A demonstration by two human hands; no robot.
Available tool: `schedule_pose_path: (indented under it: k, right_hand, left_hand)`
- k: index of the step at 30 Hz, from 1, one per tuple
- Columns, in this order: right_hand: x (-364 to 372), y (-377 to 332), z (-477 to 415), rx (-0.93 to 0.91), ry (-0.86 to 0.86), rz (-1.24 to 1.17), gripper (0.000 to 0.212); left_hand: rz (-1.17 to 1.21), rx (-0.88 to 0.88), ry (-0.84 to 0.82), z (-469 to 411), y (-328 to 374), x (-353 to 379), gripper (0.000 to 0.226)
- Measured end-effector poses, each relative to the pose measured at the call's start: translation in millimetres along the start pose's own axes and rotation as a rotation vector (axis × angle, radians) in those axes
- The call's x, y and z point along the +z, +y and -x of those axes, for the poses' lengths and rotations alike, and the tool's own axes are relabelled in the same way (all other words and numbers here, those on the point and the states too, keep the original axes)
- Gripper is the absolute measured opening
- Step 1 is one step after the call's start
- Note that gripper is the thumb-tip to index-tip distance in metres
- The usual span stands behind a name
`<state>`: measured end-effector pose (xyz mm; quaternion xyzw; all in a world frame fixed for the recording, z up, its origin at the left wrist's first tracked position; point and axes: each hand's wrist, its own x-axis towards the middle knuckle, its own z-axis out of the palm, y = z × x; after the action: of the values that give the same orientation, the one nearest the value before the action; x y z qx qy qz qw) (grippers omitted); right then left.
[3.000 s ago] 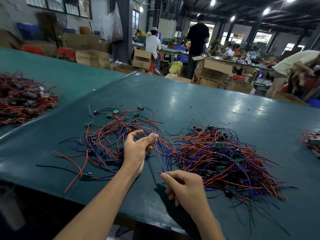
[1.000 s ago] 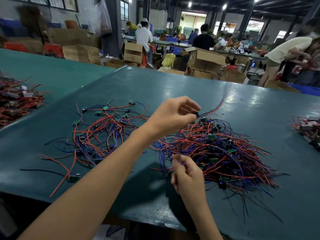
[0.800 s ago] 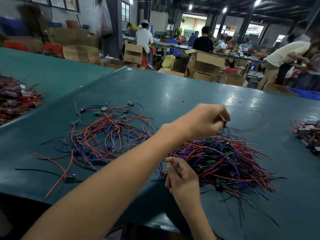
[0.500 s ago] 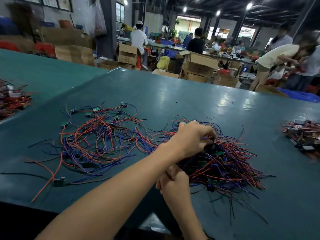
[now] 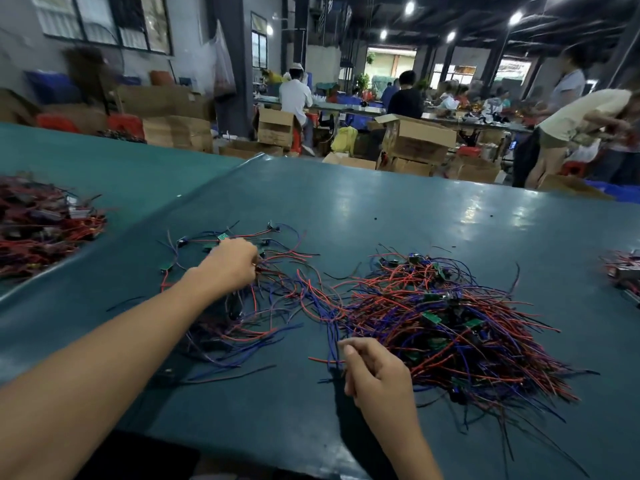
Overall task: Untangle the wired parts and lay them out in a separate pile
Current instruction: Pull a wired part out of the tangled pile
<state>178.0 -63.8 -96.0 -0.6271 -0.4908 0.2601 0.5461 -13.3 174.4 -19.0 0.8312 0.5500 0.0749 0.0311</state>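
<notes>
Wires point(image 5: 398, 306) red and blue, tangled, green boards point(image 5: 430, 318) among them, looser pile point(image 5: 277, 289) beside

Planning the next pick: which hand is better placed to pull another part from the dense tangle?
The right hand: it sits at the near edge of the dense red-and-blue wire tangle; the left hand is over the spread-out pile.

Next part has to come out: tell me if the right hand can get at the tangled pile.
Probably yes: the right hand sits beside the tangled pile, pinching blue wires from it; nothing between.
</notes>
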Motion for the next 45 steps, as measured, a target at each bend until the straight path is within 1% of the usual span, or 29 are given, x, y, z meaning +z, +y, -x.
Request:
schedule_pose_path:
  k: [3,6,9,12,17,22,28,31,34,38,40,42,43,45]
  right_hand:
    - [0.6,0.9,0.1,0.006,0.015,-0.015,0.017]
    - [-0.2,1.2,0.3,0.007,0.008,-0.016,0.016]
    - [-1.4,0.9,1.1,0.011,0.000,-0.023,0.017]
    - [-1.7,1.2,1.0,0.017,0.000,-0.021,0.017]
    - [-1.7,0.7,0.9,0.021,0.000,-0.028,0.017]
    - [-1.6,-0.2,1.3,0.026,0.000,-0.046,0.017]
    - [-0.5,2.2,0.2,0.019,0.010,-0.045,0.016]
    - [0.0,2.3,1.3,0.011,0.010,-0.058,0.018]
    - [0.3,0.9,2.5,0.013,0.001,-0.108,0.019]
    - [5.6,-9.2,-6.0,0.010,0.042,-0.249,0.016]
    - [10.7,-20.0,-13.7,-0.019,0.050,-0.277,0.016]
    - [17.7,-34.5,-24.1,-0.041,0.021,-0.305,0.017]
    - [21.1,-41.9,-30.9,-0.057,0.007,-0.290,0.019]
    - [26.7,-56.3,-44.9,-0.085,-0.027,-0.228,0.029]
  left_hand:
    - [0.049,-0.063,-0.009,5.5,-19.2,10.1,0.026]
    - [0.118,-0.073,0.024,7.3,-23.1,17.4,0.025]
    - [0.164,-0.037,0.106,9.1,-24.7,19.3,0.020]
    - [0.254,0.053,0.194,12.7,-21.1,12.2,0.020]
    - [0.386,0.153,0.271,17.3,-3.2,-14.9,0.019]
    - [0.456,0.262,0.281,17.0,17.7,-41.4,0.015]
    - [0.546,0.383,0.238,23.5,39.8,-61.3,0.013]
    - [0.576,0.459,0.309,28.6,50.4,-71.3,0.015]
    - [0.633,0.495,0.344,32.5,58.9,-82.4,0.017]
    - [0.668,0.518,0.272,33.6,64.7,-85.6,0.016]
    - [0.676,0.541,0.289,34.9,66.9,-83.5,0.017]
    - [0.700,0.576,0.316,38.5,70.3,-80.8,0.016]
    - [0.725,0.597,0.311,40.5,73.1,-80.0,0.015]
    - [0.798,0.629,0.267,44.3,79.2,-79.4,0.014]
